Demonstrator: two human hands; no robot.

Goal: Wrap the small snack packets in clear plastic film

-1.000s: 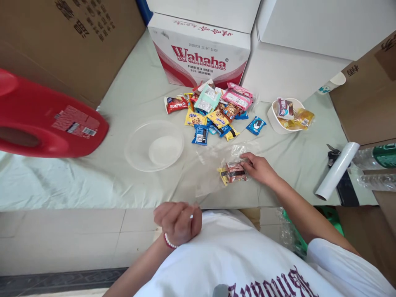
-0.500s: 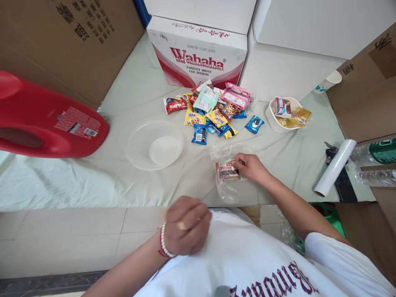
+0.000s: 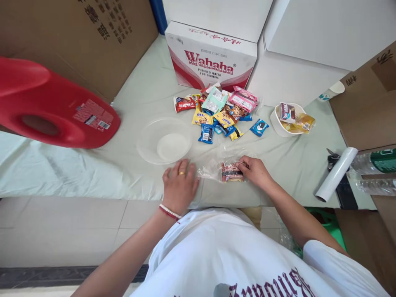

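My right hand (image 3: 255, 171) pinches the edge of a clear plastic bag (image 3: 210, 170) at a snack packet with a red-brown and dark label (image 3: 232, 172). The packet lies low over the cloth, with the film spread around and to the left of it. My left hand (image 3: 179, 185), with a gold ring, rests palm down with fingers stretched by the bag's left end. Just beyond it stands a shallow translucent bowl (image 3: 148, 142). A pile of wrapped snacks (image 3: 225, 119) lies farther back, with a single blue packet (image 3: 259, 128) at its right.
A large red jug (image 3: 69, 107) lies at the left. Behind the snacks stands a Wahaha carton (image 3: 213, 57). To the right are a white tub (image 3: 280, 127) holding snacks, a white roll (image 3: 336, 173), a black phone-like slab (image 3: 348, 194) and plastic bottles (image 3: 371, 163).
My left hand has moved forward from near my shirt onto the cloth, its curled fingers now stretched out. My right hand keeps its pinch. The view has shifted slightly.
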